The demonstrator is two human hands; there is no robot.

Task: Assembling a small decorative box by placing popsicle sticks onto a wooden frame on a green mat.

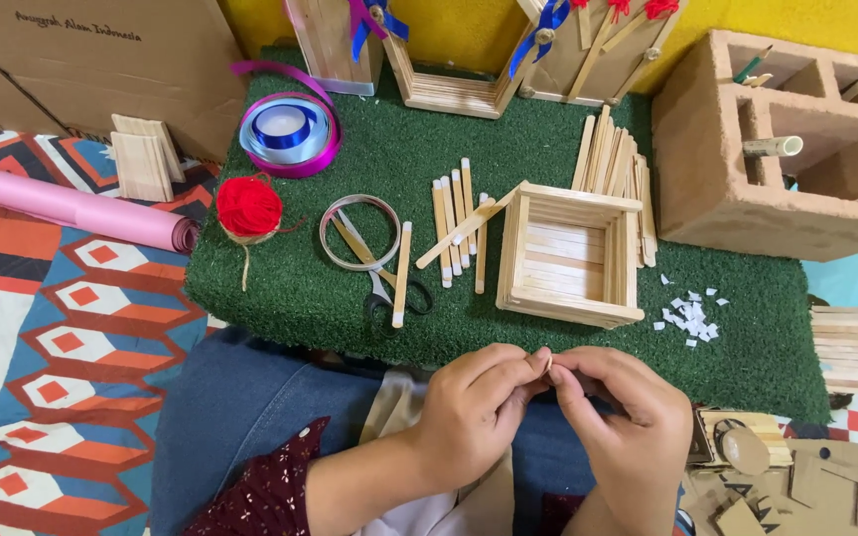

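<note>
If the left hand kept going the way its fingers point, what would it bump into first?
The left hand points right, its fingertips pinching something tiny against the right hand. It would meet the right hand's fingers at once; they look as if they already touch. What they pinch is too small to tell.

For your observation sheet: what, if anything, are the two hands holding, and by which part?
Left hand and right hand pinch something tiny between their fingertips; what it is, and where the grip sits, cannot be told.
</note>
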